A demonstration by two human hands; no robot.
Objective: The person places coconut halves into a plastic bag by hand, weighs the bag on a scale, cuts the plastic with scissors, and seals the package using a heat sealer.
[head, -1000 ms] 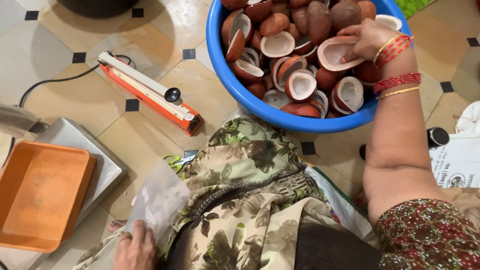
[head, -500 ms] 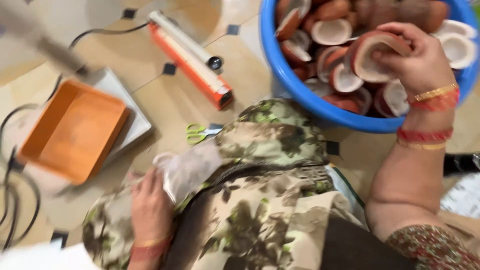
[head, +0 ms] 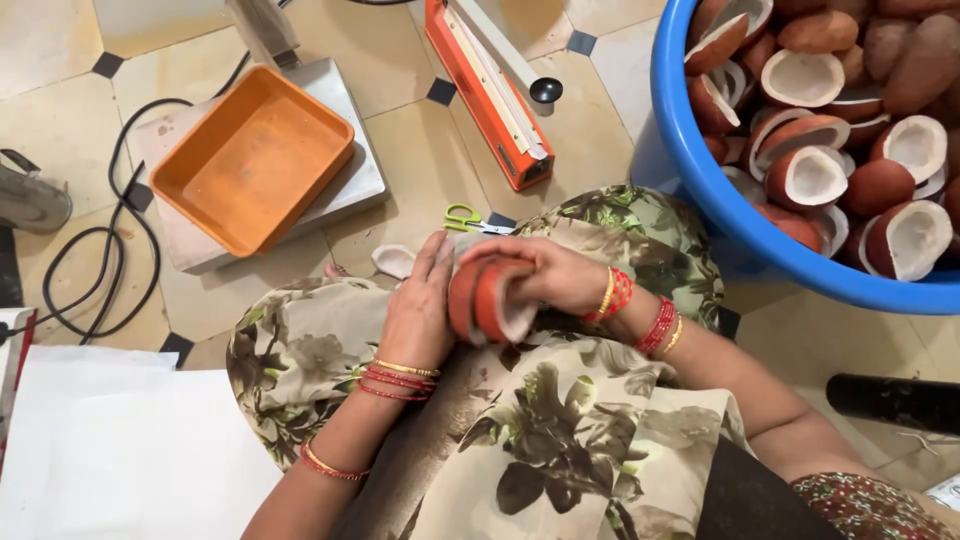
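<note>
Coconut halves (head: 488, 300) gripped by curled right hand (head: 540, 272); left hand (head: 420, 310) flat against them

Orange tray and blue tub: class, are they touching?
Apart. The head view shows bare floor tiles and the orange sealer between orange tray and blue tub.

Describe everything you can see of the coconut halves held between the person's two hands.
The coconut halves look like two half shells stacked or nested together, brown-red on the outside with a pale rim of white flesh showing at the lower right edge. They stand on edge over the person's lap, above the floral cloth. The right hand grips them from above, fingers curled over the top; the left hand presses flat against their left side. A clear bag seems to surround them, though that is hard to tell.
</note>
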